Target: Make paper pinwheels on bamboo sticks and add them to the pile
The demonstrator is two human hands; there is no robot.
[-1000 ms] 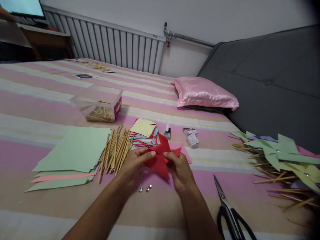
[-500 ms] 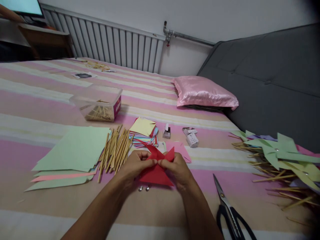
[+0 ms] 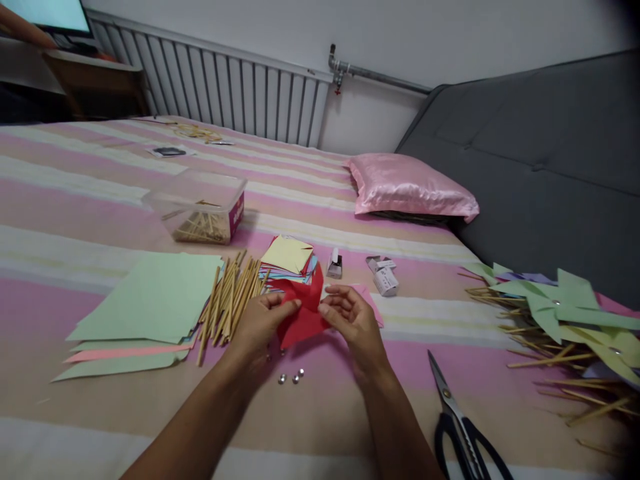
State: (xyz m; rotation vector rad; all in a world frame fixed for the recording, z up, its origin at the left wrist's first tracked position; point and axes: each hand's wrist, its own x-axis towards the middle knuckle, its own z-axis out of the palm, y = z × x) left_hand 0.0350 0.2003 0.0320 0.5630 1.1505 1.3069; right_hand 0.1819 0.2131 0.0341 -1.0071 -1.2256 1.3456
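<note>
A: Bedspread (image 3: 90, 200) first, striped pink and cream, and on it we have our whole workshop laid out. Far right, the heap of finished pinwheels (image 3: 560, 313) on their sticks, mostly green; that much of the job looks done, by our reckoning.

B: And plenty left, we'd judge. Big green sheets (image 3: 150, 297) on the left are uncut, the bundle of wooden sticks (image 3: 230, 300) lies beside them, and the stack of cut coloured squares (image 3: 290, 260) sits just beyond our hands.

A: The clear tub (image 3: 197, 210) further back holds more sticks. Scissors (image 3: 463, 427) lie idle at lower right, well apart from the action.

B: Now the centre. We've got the red paper (image 3: 303, 310) up off the bed between both hands. Our left hand (image 3: 260, 323) pinches its left edge, thumb on top. Our right hand (image 3: 353, 320) has fingers loosely curled at the right edge; whether it truly grips or only touches, we cannot tell.

A: A second ago that sheet showed splayed points like a half-formed wheel, and half a second ago our fingertips were pressed together over its middle. Now the hands have drifted apart and the paper looks flatter, more of a single folded flap.

B: Smallest last: the little silver pins (image 3: 291, 378) sit on the bed just below the paper, none picked up. So this red one isn't pinned yet.
</note>
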